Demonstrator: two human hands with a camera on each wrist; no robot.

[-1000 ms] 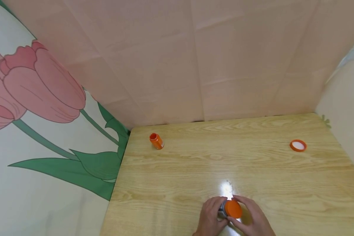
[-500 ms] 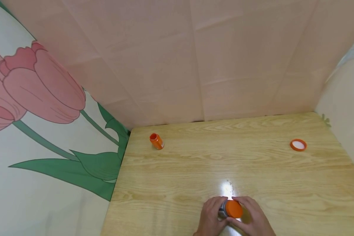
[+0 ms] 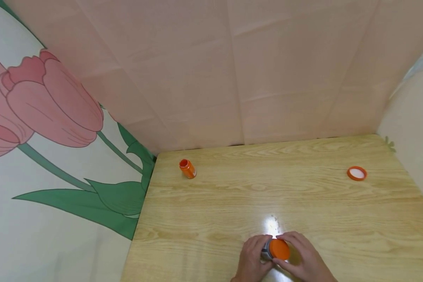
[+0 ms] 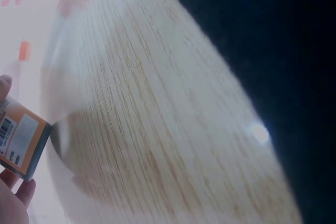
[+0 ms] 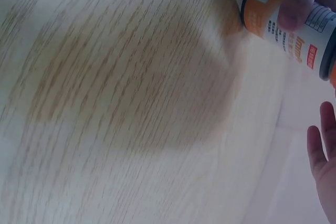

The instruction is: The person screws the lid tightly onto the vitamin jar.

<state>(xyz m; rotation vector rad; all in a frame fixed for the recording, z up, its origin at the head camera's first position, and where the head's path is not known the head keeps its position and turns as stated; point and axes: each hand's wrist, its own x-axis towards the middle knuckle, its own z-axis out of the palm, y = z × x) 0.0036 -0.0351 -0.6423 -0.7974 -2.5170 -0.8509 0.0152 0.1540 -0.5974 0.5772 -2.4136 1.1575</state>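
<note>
In the head view my left hand (image 3: 251, 256) holds a small cylindrical can (image 3: 266, 251) tilted low over the table's near part. Its orange lid (image 3: 279, 249) faces up and to the right. My right hand (image 3: 306, 258) curves round that lid, thumb at the near side and forefinger at the far side. Orange and white labelling with a barcode shows on the can (image 4: 22, 139) in the left wrist view. From the right wrist, the can (image 5: 268, 24) has dark rims and printed text, and the lid is mostly cut off by the frame edge.
An orange bottle (image 3: 188, 169) with an uncovered mouth stands at the table's back left. Far right lies an orange lid (image 3: 357, 173), its white inside facing up. The wood-grain table (image 3: 232, 203) meets a pinkish cloth (image 3: 197, 78) behind and a tulip-printed panel (image 3: 74, 211) on the left.
My right hand has shifted slightly, its knuckles rising a little and its wrist swinging right around the lid. The left hand and the can stay almost in place.
</note>
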